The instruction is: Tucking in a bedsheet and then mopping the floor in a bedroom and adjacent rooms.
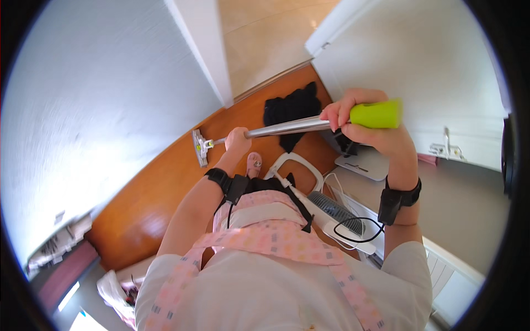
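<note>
A flat mop with a shiny metal pole (290, 127) lies slantwise across my view. My left hand (238, 140) is closed around the lower part of the pole, close to the mop head (201, 147). My right hand (360, 109) grips the upper end, just by the lime-green handle end (377, 113). The white and grey head is seen over the wooden floor (145, 186) near the left wall; whether it touches either one I cannot tell. Beyond the pole, a black cloth (292, 105) lies crumpled on the boards, partly hidden by it.
A white appliance with a grey grille (337, 211) and an open ring-shaped base (319, 169) stands close at my right. A white door (414, 74) bears a metal latch (447, 149). Pale tiles (265, 41) begin past the doorway threshold. Black cables hang from my wristbands.
</note>
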{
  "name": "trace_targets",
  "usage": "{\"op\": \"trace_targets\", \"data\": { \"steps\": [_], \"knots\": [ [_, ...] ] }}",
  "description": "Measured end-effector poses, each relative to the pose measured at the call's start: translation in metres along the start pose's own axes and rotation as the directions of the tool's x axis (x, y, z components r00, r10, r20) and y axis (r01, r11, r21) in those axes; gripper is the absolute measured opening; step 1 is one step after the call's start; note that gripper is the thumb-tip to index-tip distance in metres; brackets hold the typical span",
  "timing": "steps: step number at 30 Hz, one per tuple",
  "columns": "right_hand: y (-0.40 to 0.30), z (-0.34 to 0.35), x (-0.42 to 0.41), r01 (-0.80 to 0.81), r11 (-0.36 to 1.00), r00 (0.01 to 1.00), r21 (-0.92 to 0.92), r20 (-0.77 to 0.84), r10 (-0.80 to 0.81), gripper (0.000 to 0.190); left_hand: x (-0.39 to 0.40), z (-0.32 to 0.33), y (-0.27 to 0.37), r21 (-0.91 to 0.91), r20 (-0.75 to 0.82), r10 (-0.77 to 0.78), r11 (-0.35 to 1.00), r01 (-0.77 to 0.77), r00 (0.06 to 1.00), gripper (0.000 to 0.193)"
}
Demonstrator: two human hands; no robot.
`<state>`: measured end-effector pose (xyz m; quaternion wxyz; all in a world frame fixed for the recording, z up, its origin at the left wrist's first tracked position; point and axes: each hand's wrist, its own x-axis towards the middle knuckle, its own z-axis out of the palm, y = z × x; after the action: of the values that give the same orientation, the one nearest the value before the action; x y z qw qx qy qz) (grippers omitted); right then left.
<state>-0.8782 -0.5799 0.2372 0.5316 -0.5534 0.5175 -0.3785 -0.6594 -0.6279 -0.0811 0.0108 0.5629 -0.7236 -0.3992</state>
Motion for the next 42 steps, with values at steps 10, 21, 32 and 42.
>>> {"op": "trace_targets", "data": {
  "steps": [10, 21, 32, 42],
  "knots": [
    [-0.067, -0.021, -0.019, 0.071, 0.973, 0.983, -0.220, -0.150, -0.106, 0.005, 0.051, 0.019, 0.079, -0.224, 0.113, 0.369, 0.914, -0.338, 0.923, 0.004],
    [-0.091, 0.019, -0.079, 0.420, 0.896, 0.908, -0.142, 0.074, -0.413, 0.010, -0.094, -0.051, 0.048, -0.086, -0.221, 0.493, 0.849, -0.521, 0.841, 0.004],
    [0.064, 0.262, -0.048, 0.131, 0.966, 0.903, 0.224, 0.376, -0.210, 0.015, -0.231, -0.046, -0.264, 0.127, -0.357, -0.115, 0.977, 0.170, 0.927, 0.013],
    [0.122, 0.370, -0.034, 0.109, 0.942, 0.939, 0.319, 0.279, -0.203, 0.016, -0.262, -0.027, -0.390, 0.082, -0.373, -0.321, 0.923, 0.376, 0.870, 0.010]
  ]
}}
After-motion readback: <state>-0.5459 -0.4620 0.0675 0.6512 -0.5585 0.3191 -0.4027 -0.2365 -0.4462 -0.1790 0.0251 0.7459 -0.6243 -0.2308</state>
